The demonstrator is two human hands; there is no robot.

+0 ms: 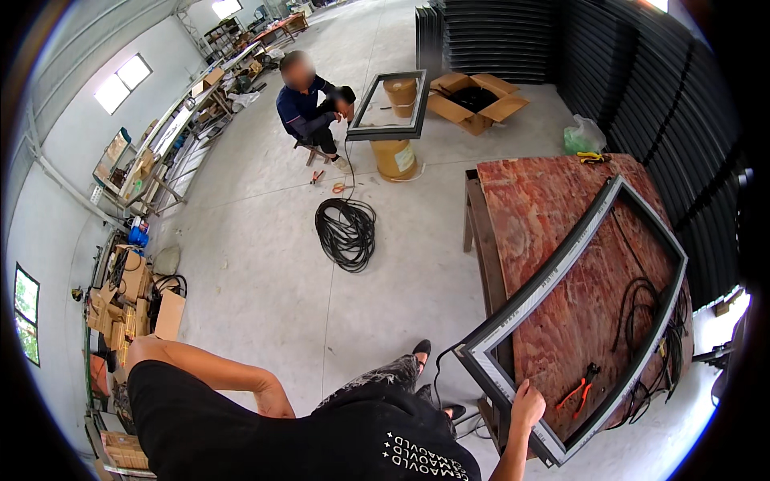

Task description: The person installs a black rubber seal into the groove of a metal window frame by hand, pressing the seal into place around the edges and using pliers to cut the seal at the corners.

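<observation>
My right hand is closed on the near side of a large dark window frame with a pale inner edge. That frame lies tilted across a reddish wooden table, its near left corner jutting past the table edge. Through its opening I see pliers with red-orange handles on the board, close to my right hand. Loops of black rubber strip lie at the far right of the opening. My left arm is bent at my side; the hand itself is hidden behind my body.
Yellow-handled pliers rest at the table's far edge. A seated person works at another frame on a drum. A black coil lies on the floor. An open carton stands before stacked dark frames.
</observation>
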